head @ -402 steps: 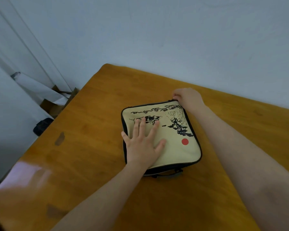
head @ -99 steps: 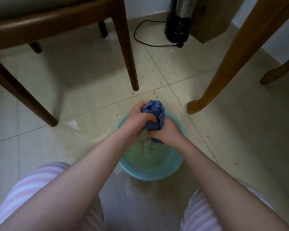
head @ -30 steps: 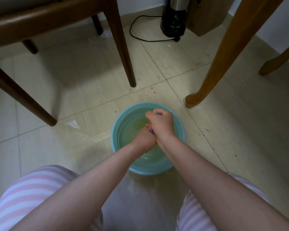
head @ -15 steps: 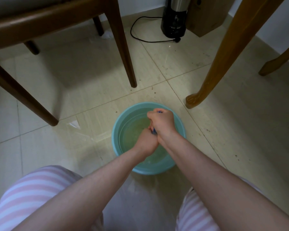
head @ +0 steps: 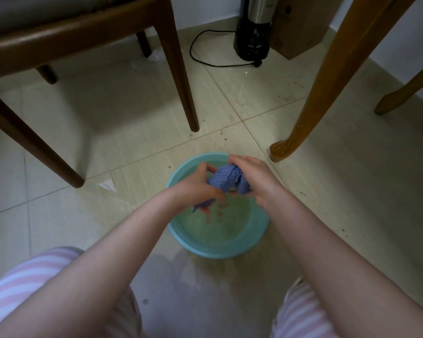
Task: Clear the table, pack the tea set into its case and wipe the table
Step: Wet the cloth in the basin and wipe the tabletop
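The head camera looks down at a tiled floor (head: pixel 108 132). A round green-blue bowl (head: pixel 220 251) sits on it, a little below the middle of the picture, and there is water in it.

Both hands are over the bowl. The blue cloth (head: pixel 227 179) is bunched up between them, above the water. The left hand (head: pixel 198 189) holds the cloth from its 9 o'clock side, with the fingers curled round it. A loose end hangs down under this hand. I cannot tell if it touches the water. The right hand (head: pixel 257 181) holds the cloth from its 3 o'clock side, with the fingers curled over the top.

From the bowl, a dark chair leg (head: pixel 181 76) stands at 11 o'clock. A light wooden worktop leg (head: pixel 322 76) stands at 1 o'clock, with its foot near the bowl. Far off at 12 o'clock is a black and silver machine (head: pixel 253 28) with a black cord (head: pixel 205 62) on the floor. A brown box (head: pixel 300 25) stands just beside it. Pink striped trousers (head: pixel 22 284) show at 7 and 5 o'clock.
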`<state>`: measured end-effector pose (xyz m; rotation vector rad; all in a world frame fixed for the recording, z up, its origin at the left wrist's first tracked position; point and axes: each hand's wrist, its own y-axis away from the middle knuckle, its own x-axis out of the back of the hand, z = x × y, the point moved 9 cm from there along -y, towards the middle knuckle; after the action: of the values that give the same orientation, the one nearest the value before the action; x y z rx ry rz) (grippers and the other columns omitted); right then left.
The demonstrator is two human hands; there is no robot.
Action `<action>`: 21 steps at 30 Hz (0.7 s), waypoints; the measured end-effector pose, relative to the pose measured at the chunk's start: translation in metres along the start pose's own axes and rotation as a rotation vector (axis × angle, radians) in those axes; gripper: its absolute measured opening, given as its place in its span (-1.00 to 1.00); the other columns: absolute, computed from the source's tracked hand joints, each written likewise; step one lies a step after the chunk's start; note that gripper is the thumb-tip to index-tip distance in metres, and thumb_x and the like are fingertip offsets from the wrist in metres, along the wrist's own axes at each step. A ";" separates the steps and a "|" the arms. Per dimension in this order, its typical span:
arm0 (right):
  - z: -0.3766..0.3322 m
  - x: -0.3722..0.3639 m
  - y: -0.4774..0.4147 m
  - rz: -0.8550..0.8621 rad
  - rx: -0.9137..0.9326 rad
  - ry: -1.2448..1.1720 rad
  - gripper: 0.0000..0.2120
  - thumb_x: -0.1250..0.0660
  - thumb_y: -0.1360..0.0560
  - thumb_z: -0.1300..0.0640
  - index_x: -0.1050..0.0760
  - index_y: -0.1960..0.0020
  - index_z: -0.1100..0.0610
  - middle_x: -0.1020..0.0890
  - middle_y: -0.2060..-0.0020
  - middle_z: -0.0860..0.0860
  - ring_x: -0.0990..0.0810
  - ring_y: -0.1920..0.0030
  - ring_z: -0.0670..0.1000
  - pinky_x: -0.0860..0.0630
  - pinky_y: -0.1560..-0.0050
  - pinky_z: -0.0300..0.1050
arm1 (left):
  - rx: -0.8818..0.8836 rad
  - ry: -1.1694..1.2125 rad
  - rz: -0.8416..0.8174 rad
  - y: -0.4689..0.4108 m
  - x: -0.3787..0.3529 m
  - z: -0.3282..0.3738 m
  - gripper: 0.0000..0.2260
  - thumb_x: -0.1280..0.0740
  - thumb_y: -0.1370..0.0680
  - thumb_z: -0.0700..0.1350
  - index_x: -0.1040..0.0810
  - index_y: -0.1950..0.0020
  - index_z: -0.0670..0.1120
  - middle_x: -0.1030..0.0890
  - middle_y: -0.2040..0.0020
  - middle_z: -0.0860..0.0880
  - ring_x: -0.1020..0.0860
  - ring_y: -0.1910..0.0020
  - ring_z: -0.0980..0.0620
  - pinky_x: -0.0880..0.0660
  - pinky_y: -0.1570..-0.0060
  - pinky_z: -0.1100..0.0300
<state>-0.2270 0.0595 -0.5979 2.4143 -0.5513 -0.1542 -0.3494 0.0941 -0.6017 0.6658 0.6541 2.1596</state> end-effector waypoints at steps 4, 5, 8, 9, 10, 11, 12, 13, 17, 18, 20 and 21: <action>0.006 -0.002 0.004 -0.066 -0.096 0.179 -0.84 -0.33 -0.56 0.01 -0.50 -0.04 0.09 -0.64 0.12 0.07 -0.65 0.27 0.06 -0.64 0.17 0.02 | -0.105 -0.174 0.139 -0.006 0.011 0.005 -0.68 -0.44 -0.46 -0.16 -0.40 -0.12 -0.01 -0.59 0.15 -0.06 -0.57 0.30 0.00 -0.62 0.23 0.05; 0.004 -0.001 0.004 -0.049 -0.075 0.192 -0.84 -0.34 -0.55 0.02 -0.50 -0.04 0.10 -0.64 0.11 0.09 -0.64 0.28 0.07 -0.63 0.19 0.00 | -0.151 -0.249 0.189 -0.007 0.014 0.010 -0.74 -0.44 -0.46 -0.13 -0.46 -0.09 -0.02 -0.60 0.14 -0.03 -0.58 0.29 0.03 -0.61 0.21 0.08; -0.002 0.002 0.002 0.008 -0.002 0.075 -0.66 -0.40 -0.53 0.05 -0.44 -0.23 0.15 -0.62 0.01 0.09 -0.65 0.21 0.02 -0.63 0.27 -0.06 | -0.233 -0.353 0.294 -0.004 0.024 0.025 -0.80 -0.48 -0.43 -0.02 -0.58 0.03 -0.06 -0.60 0.21 0.03 -0.57 0.29 0.08 -0.47 0.35 0.25; -0.004 0.004 0.004 0.031 0.029 0.019 -0.58 -0.43 -0.51 0.05 -0.40 -0.29 0.14 -0.61 -0.03 0.07 -0.65 0.17 -0.02 -0.63 0.32 -0.11 | -0.242 -0.371 0.321 -0.003 0.026 0.028 -0.81 -0.48 -0.42 0.00 -0.58 0.07 -0.06 -0.59 0.23 0.02 -0.57 0.27 0.06 -0.43 0.36 0.23; -0.007 0.007 0.007 0.061 0.064 -0.026 -0.52 -0.46 -0.49 0.06 -0.36 -0.32 0.12 -0.60 -0.05 0.06 -0.66 0.14 -0.05 -0.61 0.34 -0.17 | -0.242 -0.347 0.339 0.000 0.027 0.031 -0.82 -0.48 -0.42 -0.02 -0.58 0.09 -0.07 -0.60 0.24 0.01 -0.57 0.26 0.04 -0.44 0.34 0.20; -0.008 0.011 0.011 0.099 0.092 -0.070 -0.47 -0.48 -0.46 0.07 -0.34 -0.33 0.12 -0.60 -0.06 0.06 -0.66 0.12 -0.06 -0.59 0.33 -0.21 | -0.241 -0.298 0.346 0.004 0.027 0.033 -0.83 -0.48 -0.43 -0.05 -0.57 0.09 -0.08 -0.62 0.23 -0.01 -0.59 0.26 0.01 -0.47 0.29 0.15; -0.009 0.014 0.016 0.142 0.114 -0.113 -0.46 -0.50 -0.44 0.09 -0.35 -0.32 0.14 -0.61 -0.06 0.08 -0.67 0.11 -0.06 -0.59 0.29 -0.22 | -0.246 -0.246 0.353 0.008 0.026 0.036 -0.83 -0.47 -0.43 -0.08 -0.56 0.07 -0.10 -0.64 0.21 -0.03 -0.61 0.25 -0.02 -0.52 0.24 0.09; -0.009 0.018 0.022 0.180 0.123 -0.159 -0.47 -0.52 -0.42 0.11 -0.37 -0.29 0.18 -0.62 -0.06 0.10 -0.67 0.10 -0.04 -0.60 0.26 -0.22 | -0.251 -0.201 0.360 0.013 0.025 0.039 -0.83 -0.46 -0.44 -0.10 -0.57 0.04 -0.12 -0.65 0.18 -0.05 -0.62 0.24 -0.04 -0.55 0.19 0.01; -0.013 0.026 0.047 0.225 0.140 -0.321 -0.68 -0.50 -0.43 0.21 -0.48 -0.08 0.29 -0.64 0.04 0.19 -0.66 0.09 0.08 -0.62 0.11 -0.09 | -0.241 -0.029 0.333 0.035 0.025 0.050 -0.80 -0.37 -0.43 -0.11 -0.57 -0.05 -0.02 -0.64 0.08 0.01 -0.62 0.10 0.00 -0.54 0.04 -0.05; -0.013 0.027 0.055 0.212 0.137 -0.356 -0.72 -0.49 -0.43 0.23 -0.49 -0.07 0.28 -0.64 0.05 0.19 -0.65 0.07 0.09 -0.62 0.08 -0.07 | -0.225 0.008 0.296 0.041 0.023 0.053 -0.78 -0.32 -0.42 -0.06 -0.55 -0.06 0.03 -0.65 0.06 0.04 -0.62 0.08 0.02 -0.55 0.03 -0.04; -0.022 0.026 0.071 0.188 0.126 -0.343 -0.70 -0.47 -0.45 0.27 -0.50 -0.14 0.29 -0.65 0.02 0.17 -0.66 0.04 0.07 -0.62 0.08 -0.09 | -0.207 0.025 0.259 0.052 0.020 0.061 -0.74 -0.22 -0.41 -0.02 -0.53 -0.07 0.04 -0.64 0.06 0.04 -0.61 0.07 0.01 -0.54 0.01 -0.01; -0.028 0.024 0.079 0.184 0.124 -0.323 -0.67 -0.46 -0.45 0.29 -0.50 -0.18 0.29 -0.65 0.00 0.16 -0.67 0.04 0.05 -0.62 0.10 -0.12 | -0.198 0.025 0.268 0.059 0.022 0.066 -0.74 -0.18 -0.42 -0.03 -0.53 -0.06 0.03 -0.64 0.07 0.04 -0.59 0.07 0.01 -0.52 0.00 0.02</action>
<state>-0.2257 0.0095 -0.5261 2.4566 -0.9506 -0.4466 -0.3500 0.0936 -0.5107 0.6496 0.3729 2.4437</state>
